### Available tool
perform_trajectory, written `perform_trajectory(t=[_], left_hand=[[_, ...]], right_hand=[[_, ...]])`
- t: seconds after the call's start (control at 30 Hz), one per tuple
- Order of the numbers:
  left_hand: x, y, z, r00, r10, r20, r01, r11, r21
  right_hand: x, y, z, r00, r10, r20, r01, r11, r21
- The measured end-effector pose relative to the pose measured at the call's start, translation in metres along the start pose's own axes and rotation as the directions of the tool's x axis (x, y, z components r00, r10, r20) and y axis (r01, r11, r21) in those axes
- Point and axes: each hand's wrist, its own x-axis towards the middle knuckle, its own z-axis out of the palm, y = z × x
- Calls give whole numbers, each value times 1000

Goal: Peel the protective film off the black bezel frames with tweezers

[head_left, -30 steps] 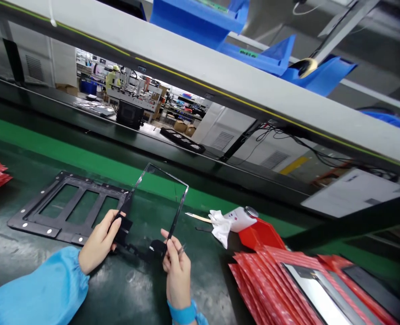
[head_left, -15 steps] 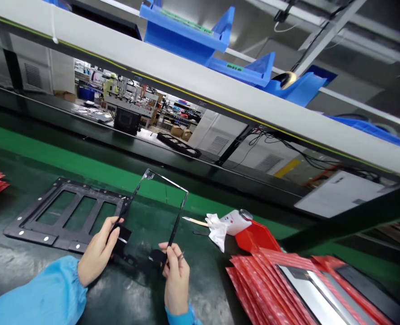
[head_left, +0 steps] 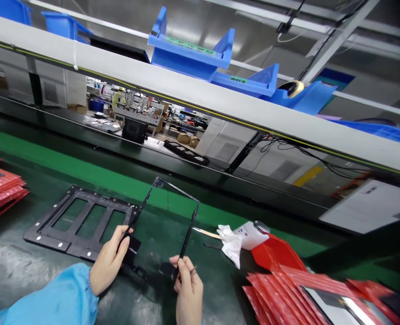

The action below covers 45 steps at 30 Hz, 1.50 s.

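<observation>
A thin black rectangular frame (head_left: 177, 187) is held up, tilted, above the green work surface. My left hand (head_left: 110, 259) pinches its left side, with a dark flap hanging by the fingers. Lower on the opposite side, my right hand (head_left: 189, 286) grips the frame between thumb and fingers. A small thin pointed piece sticks out by the right fingers; its kind is unclear. Beyond my left hand lies a black fixture plate (head_left: 71, 234) with several rectangular openings and pale round dots along its edge. The frame's near end is hard to make out against the dark surface.
To the right lie a light-handled blade (head_left: 206, 233), a crumpled white tissue (head_left: 231, 246), a white bottle (head_left: 252, 235) and a red bin (head_left: 277, 253). Red bubble-wrap sleeves are stacked at right (head_left: 281, 295) and left (head_left: 6, 192). Overhead, a shelf (head_left: 186, 88) carries blue bins.
My view has shifted, so the scene sits further right and lower, and more of the left sleeve stack shows. Both hands keep hold of the frame in much the same pose.
</observation>
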Motion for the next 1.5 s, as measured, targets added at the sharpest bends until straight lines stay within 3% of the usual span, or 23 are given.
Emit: perform_trajectory(t=[0.4,0.53,0.77,1.0,1.5], left_hand=[[-1,-6,3,1000,18,-5,-18,1000,-3],[0,-7,3,1000,7,-9,-8,1000,-26],[2,-13,5,989,-137,51,144,974,-176],[4,-9,3,987,-161,-3,156,958,-242],[5,-7,3,987,-163,-10,154,952,-264]], right_hand=[[4,3,2,998,-12,-55,13,1000,23],[4,5,-2,1000,-13,-21,13,1000,5],[2,1,2,999,-19,27,20,1000,-20],[3,-3,6,991,-22,132,24,1000,-15],[4,0,7,993,5,117,-5,1000,-1]])
